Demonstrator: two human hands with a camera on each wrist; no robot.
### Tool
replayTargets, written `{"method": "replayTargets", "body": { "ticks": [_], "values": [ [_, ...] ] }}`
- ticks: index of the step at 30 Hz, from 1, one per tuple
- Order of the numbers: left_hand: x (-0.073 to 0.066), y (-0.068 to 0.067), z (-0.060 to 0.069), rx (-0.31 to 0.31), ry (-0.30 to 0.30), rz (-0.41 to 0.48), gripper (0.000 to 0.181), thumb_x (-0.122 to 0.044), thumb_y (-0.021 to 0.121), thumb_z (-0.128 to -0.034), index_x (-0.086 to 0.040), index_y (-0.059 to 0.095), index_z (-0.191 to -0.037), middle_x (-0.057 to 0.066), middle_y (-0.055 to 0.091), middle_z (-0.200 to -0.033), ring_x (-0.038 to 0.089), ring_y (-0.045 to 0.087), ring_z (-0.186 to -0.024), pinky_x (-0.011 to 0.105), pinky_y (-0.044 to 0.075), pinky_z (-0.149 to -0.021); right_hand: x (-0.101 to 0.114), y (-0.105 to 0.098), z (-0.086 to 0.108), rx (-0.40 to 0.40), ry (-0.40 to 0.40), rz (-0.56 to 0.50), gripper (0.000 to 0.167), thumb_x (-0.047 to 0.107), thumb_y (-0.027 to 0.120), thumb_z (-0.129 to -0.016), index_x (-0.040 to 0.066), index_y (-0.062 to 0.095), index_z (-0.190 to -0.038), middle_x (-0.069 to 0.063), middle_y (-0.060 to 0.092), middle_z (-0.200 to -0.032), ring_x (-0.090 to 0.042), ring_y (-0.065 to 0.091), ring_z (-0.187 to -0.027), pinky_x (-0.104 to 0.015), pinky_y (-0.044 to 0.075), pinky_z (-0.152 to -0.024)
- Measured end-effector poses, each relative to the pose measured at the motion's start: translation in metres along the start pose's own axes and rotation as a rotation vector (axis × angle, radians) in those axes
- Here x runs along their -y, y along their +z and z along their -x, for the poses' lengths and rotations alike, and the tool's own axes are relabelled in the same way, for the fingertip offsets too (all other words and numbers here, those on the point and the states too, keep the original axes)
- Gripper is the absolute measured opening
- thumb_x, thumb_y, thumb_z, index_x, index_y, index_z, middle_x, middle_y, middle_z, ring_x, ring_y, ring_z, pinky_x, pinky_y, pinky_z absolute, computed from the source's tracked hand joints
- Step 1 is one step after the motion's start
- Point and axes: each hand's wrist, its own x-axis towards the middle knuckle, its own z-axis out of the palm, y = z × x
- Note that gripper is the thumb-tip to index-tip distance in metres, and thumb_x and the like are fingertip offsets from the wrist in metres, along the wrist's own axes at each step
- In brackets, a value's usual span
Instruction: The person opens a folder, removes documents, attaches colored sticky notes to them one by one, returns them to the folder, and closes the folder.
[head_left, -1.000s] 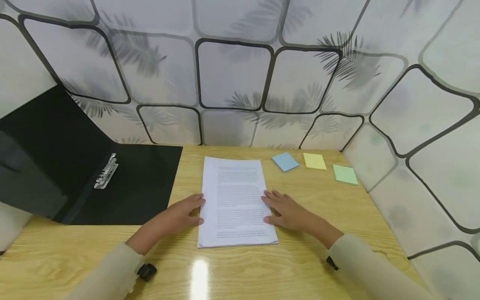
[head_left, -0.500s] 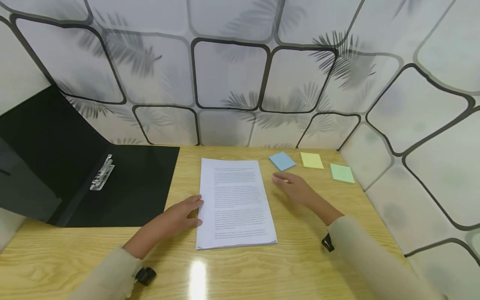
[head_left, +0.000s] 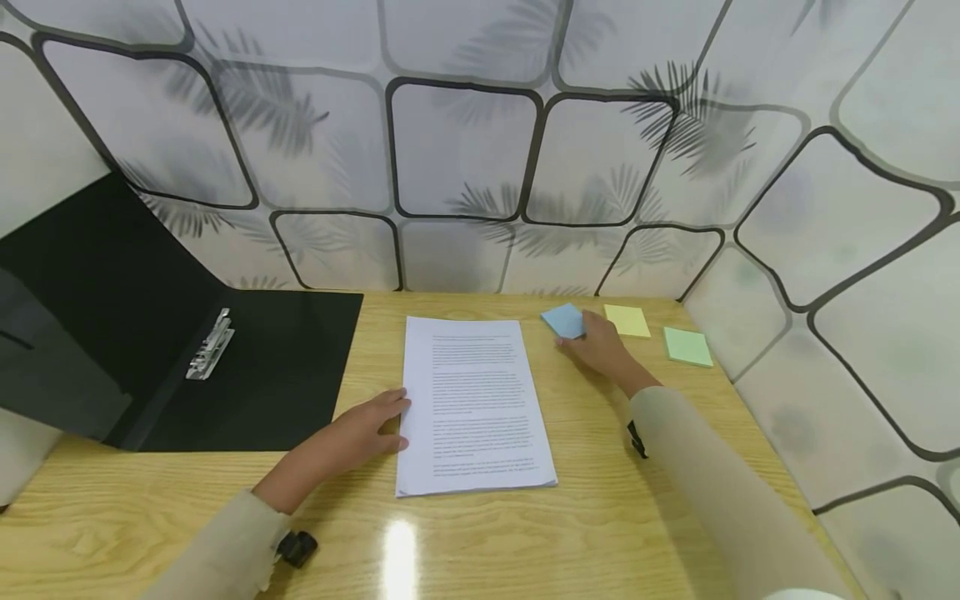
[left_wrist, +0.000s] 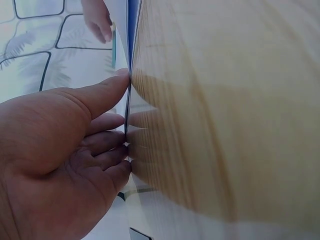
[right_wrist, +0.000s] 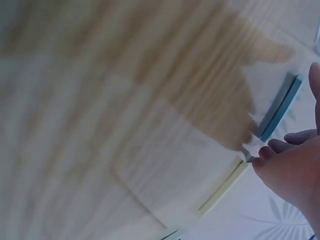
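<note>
A stack of printed sheets lies on the wooden table. My left hand rests at its left edge, fingers and thumb extended; the left wrist view has the fingertips of this hand against the thin paper edge. Up and to the right of the stack, my right hand is at the blue sticky pad, fingers at its right side and thumb near its lower corner. In the right wrist view, the hand has its fingers beside the blue pad; whether it grips the pad is not plain.
A yellow pad lies just right of my right hand, with a green pad farther right. On the left lies an opened black folder with a metal clip, its cover raised against the patterned wall.
My right hand has left the paper's right edge and moved up and right to the blue pad. My left hand has stayed at the paper's left edge.
</note>
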Motion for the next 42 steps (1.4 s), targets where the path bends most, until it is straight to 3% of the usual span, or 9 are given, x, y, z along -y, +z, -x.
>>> {"method": "replayTargets", "body": {
  "ticks": [6,11,23,28,32,37,42],
  "values": [
    [0.000,0.000,0.000,0.004,-0.002,0.013,0.069,-0.021,0.070,-0.0959,0.003,0.039,-0.152,0.020,0.027,-0.164,0.040,0.025,-0.151,0.054,0.032,-0.118,-0.005,0.007,-0.008,0.006,0.024,0.087,0.071,0.043,0.067,-0.095,-0.015,0.048,-0.130,-0.032,0.059,-0.122,-0.045,0.056,-0.112,-0.054,0.048,-0.096],
    [0.000,0.001,0.000,0.003,-0.015,0.034,0.070,-0.021,0.070,-0.0961,0.002,0.038,-0.153,0.018,0.025,-0.165,0.038,0.023,-0.152,0.054,0.030,-0.120,-0.004,0.006,-0.013,0.029,0.056,0.151,0.078,0.045,0.062,-0.097,-0.018,0.041,-0.139,-0.036,0.050,-0.137,-0.052,0.045,-0.127,-0.058,0.040,-0.108],
    [-0.001,0.000,0.000,-0.023,-0.016,0.054,0.069,-0.020,0.070,-0.0962,0.000,0.037,-0.154,0.017,0.026,-0.165,0.036,0.024,-0.153,0.053,0.029,-0.120,0.001,-0.002,-0.003,0.055,0.064,0.028,0.085,0.042,0.062,-0.094,-0.014,0.031,-0.150,-0.035,0.031,-0.153,-0.051,0.034,-0.137,-0.061,0.038,-0.111],
    [-0.004,0.000,0.000,-0.087,-0.016,0.121,0.064,-0.022,0.066,-0.0991,-0.003,0.039,-0.154,0.017,0.034,-0.162,0.036,0.030,-0.150,0.055,0.033,-0.118,0.023,0.001,0.015,0.036,0.019,-0.065,0.084,0.039,0.067,-0.093,-0.012,0.033,-0.150,-0.033,0.032,-0.153,-0.050,0.038,-0.136,-0.058,0.045,-0.106],
    [-0.018,0.004,-0.003,-0.173,-0.001,0.253,0.059,-0.028,0.059,-0.1038,-0.009,0.038,-0.156,0.014,0.042,-0.157,0.035,0.038,-0.147,0.055,0.037,-0.115,0.060,0.008,0.041,0.033,-0.062,-0.129,0.082,0.034,0.070,-0.092,-0.011,0.035,-0.151,-0.031,0.035,-0.152,-0.049,0.036,-0.139,-0.058,0.043,-0.109],
    [-0.048,0.017,-0.010,-0.229,0.049,0.538,0.062,-0.032,0.053,-0.1063,-0.017,0.027,-0.161,0.014,0.047,-0.154,0.032,0.047,-0.141,0.051,0.041,-0.113,0.113,0.018,0.081,0.018,-0.165,-0.208,0.078,0.031,0.073,-0.091,-0.009,0.040,-0.149,-0.029,0.039,-0.151,-0.047,0.036,-0.140,-0.059,0.041,-0.109],
    [-0.072,0.032,-0.016,-0.271,0.085,0.774,0.067,-0.030,0.051,-0.1073,-0.020,0.015,-0.163,0.012,0.049,-0.153,0.026,0.053,-0.136,0.041,0.045,-0.111,0.149,0.030,0.110,0.006,-0.108,-0.356,0.081,0.036,0.074,-0.089,-0.003,0.040,-0.151,-0.022,0.037,-0.154,-0.040,0.034,-0.141,-0.057,0.044,-0.106]
  ]
}}
